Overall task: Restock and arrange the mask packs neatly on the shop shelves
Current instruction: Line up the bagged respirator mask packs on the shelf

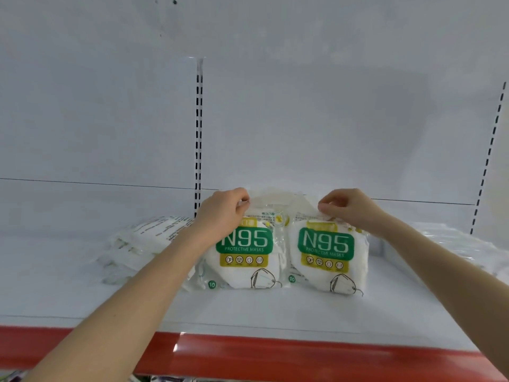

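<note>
Red shelf edge (275,357) nearest. Behind it on the white shelf (275,307), upright and side by side: left pack (245,260) pinched at its top by left hand (220,213), right pack (327,260) likewise by right hand (349,208). Possibly leaning on another pack behind. Could flop forward once released, being soft and unsupported in front.

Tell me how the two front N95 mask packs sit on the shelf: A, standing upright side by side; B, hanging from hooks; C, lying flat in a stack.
A: the left N95 pack and right N95 pack stand upright side by side, left hand and right hand pinching their tops.
</note>
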Action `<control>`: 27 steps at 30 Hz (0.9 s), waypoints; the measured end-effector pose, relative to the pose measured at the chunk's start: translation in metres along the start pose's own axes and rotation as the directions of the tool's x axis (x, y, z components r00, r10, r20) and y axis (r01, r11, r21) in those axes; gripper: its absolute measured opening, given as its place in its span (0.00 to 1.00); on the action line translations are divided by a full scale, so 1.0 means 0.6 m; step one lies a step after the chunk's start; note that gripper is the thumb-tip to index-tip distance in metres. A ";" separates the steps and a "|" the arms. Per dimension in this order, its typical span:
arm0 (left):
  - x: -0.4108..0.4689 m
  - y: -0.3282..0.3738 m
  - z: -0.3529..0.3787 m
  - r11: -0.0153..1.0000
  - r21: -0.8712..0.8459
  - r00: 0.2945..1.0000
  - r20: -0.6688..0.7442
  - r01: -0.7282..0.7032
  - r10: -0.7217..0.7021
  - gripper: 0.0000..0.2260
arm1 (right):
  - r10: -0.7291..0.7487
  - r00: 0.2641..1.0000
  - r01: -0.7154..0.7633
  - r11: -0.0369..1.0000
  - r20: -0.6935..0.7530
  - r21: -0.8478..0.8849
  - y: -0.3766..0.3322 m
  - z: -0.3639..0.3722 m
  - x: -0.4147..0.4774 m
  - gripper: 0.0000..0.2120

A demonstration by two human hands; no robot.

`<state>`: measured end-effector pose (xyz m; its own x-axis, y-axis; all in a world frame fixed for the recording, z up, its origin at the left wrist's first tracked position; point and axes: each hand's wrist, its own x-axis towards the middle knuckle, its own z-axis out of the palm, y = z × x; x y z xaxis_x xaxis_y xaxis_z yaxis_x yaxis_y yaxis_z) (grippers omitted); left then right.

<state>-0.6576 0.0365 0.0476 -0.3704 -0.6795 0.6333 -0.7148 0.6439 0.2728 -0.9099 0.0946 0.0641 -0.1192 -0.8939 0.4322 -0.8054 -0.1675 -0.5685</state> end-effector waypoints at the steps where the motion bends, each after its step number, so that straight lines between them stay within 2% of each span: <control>1: -0.002 0.000 0.002 1.000 0.018 1.000 -0.002 -0.013 0.013 0.11 | -0.028 0.999 0.029 0.999 -0.044 0.027 0.001 -0.001 0.000 0.03; 4: -0.018 0.005 0.005 0.994 0.081 0.996 -0.048 -0.073 0.077 0.18 | -0.096 0.954 0.106 0.994 -0.284 0.017 0.011 -0.006 -0.014 0.06; 6: -0.043 0.008 0.003 0.949 0.220 0.949 -0.170 -0.225 0.264 0.20 | -0.237 0.872 0.201 0.971 -0.429 -0.128 0.023 -0.005 -0.044 0.06; 7: -0.058 0.010 0.006 0.890 0.306 0.900 -0.171 -0.338 0.401 0.18 | -0.335 0.831 0.258 0.939 -0.444 -0.226 0.032 -0.002 -0.063 0.06; 9: -0.088 0.004 0.021 0.759 0.429 0.817 -0.077 -0.490 0.571 0.17 | -0.510 0.787 0.359 0.836 -0.348 -0.414 0.054 0.010 -0.101 0.07; 10: -0.100 0.000 0.031 0.714 0.476 0.816 0.015 -0.514 0.577 0.20 | -0.567 0.781 0.393 0.771 -0.260 -0.501 0.067 0.019 -0.115 0.09; 12: -0.117 0.003 0.044 0.712 0.497 0.866 0.223 -0.496 0.447 0.27 | -0.601 0.797 0.440 0.643 -0.057 -0.627 0.089 0.038 -0.131 0.18; 15: -0.117 -0.003 0.059 0.753 0.462 0.876 0.353 -0.469 0.328 0.27 | -0.533 0.834 0.465 0.536 0.145 -0.705 0.101 0.065 -0.129 0.30; 16: -0.111 0.002 0.058 0.762 0.456 0.872 0.395 -0.459 0.289 0.26 | -0.520 0.840 0.458 0.519 0.159 -0.722 0.099 0.069 -0.124 0.31; 22: -0.094 0.015 0.076 0.759 0.442 0.868 0.372 -0.478 0.329 0.22 | -0.483 0.860 0.435 0.524 0.165 -0.732 0.104 0.081 -0.090 0.32; 27: -0.103 0.007 0.079 0.816 0.382 0.891 0.314 -0.434 0.327 0.20 | -0.542 0.827 0.475 0.539 0.145 -0.696 0.106 0.084 -0.101 0.30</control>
<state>-0.6658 0.0646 -0.0251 -0.7503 -0.5053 0.4262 -0.6489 0.6859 -0.3292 -0.9247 0.1173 -0.0338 0.4225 -0.7091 0.5645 -0.8944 -0.2254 0.3863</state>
